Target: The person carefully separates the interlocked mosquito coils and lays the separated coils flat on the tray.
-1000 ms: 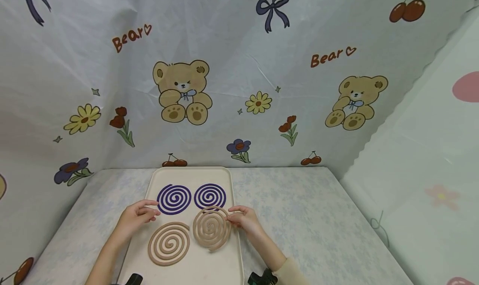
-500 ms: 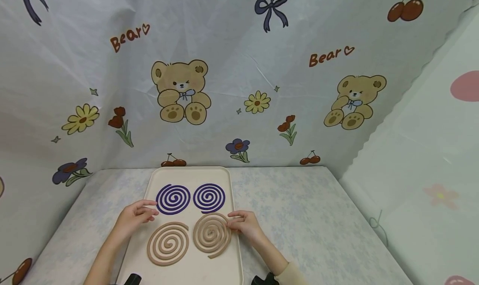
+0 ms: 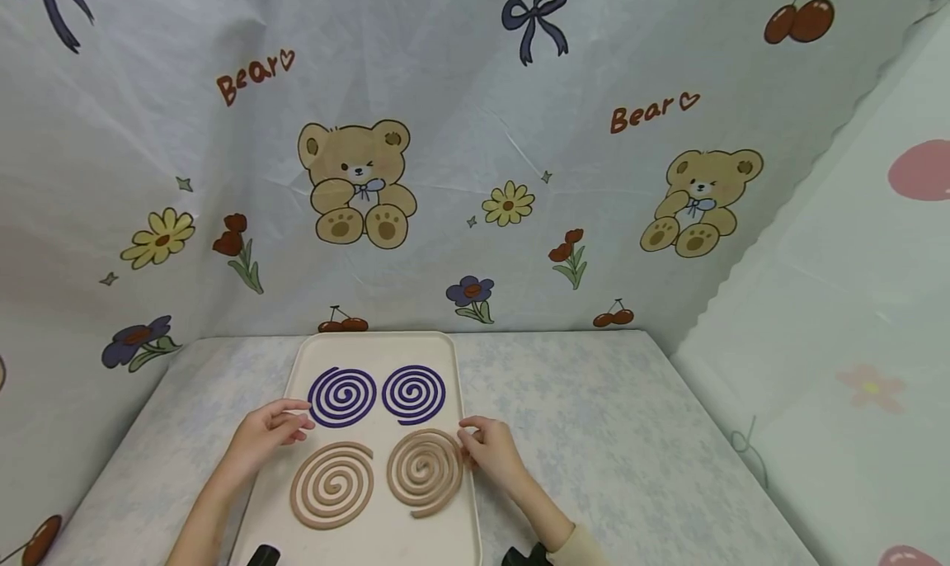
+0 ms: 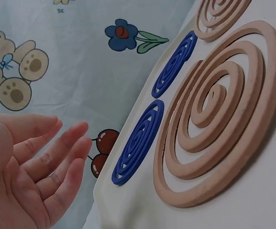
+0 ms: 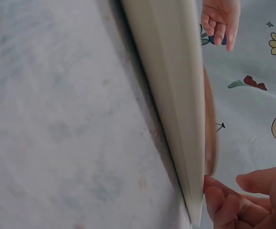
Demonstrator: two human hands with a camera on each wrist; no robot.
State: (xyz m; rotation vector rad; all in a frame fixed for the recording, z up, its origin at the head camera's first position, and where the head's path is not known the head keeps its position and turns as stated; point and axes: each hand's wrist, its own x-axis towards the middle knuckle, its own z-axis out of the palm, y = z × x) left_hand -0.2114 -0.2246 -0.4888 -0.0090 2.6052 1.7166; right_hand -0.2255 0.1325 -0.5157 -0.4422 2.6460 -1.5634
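A cream tray [image 3: 438, 541] bears two tan mosquito coils in front and two dark blue ones behind. My right hand [image 3: 493, 450] is by the right rim, its fingertips at the edge of the right tan coil [image 3: 425, 473], which lies in the tray. In the right wrist view that hand's thumb stands apart from the fingers [image 5: 224, 202], and most of the coil is hidden behind the rim. Over the left rim hovers my left hand [image 3: 267, 431], loosely bent and holding nothing, near the left blue coil [image 3: 343, 398] and the left tan coil [image 3: 331, 485]. The right blue coil [image 3: 413, 394] lies flat behind.
The tray rests on a pale blue-white marbled tabletop [image 3: 586, 426]. A cloth backdrop [image 3: 445, 96] printed with bears, flowers and cherries rises at the back edge. Dark wrist devices show at the bottom, one by each forearm.
The right tan coil has come down from overlapping the right blue coil, towards me, and lies in the tray. My right hand has let go and shifted slightly right. The left hand stays put.
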